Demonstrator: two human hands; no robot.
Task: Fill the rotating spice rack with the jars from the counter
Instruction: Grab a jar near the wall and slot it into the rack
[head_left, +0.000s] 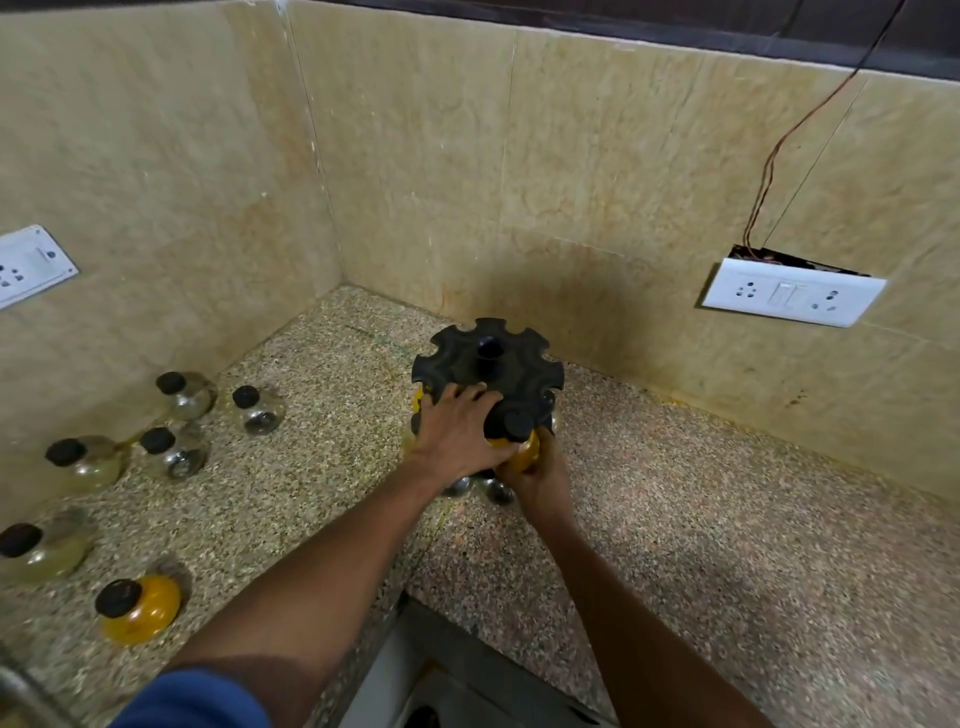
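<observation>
From the head camera, the left hand (457, 431) is pressing flat, fingers spread, on the black notched plastic spice rack (488, 364) at twelve o'clock on the speckled stone worktop (675, 519). The right hand (540, 478) is gripping a yellow-filled black-capped glass jar (519, 441) at the rack's six o'clock notch.

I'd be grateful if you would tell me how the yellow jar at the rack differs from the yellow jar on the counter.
The yellow jar at the rack is gripped by the right hand at a slot of the black spice rack; the yellow jar on the counter stands free at the near left, untouched. The first is mostly hidden, the second fully visible. Both have black caps.
</observation>
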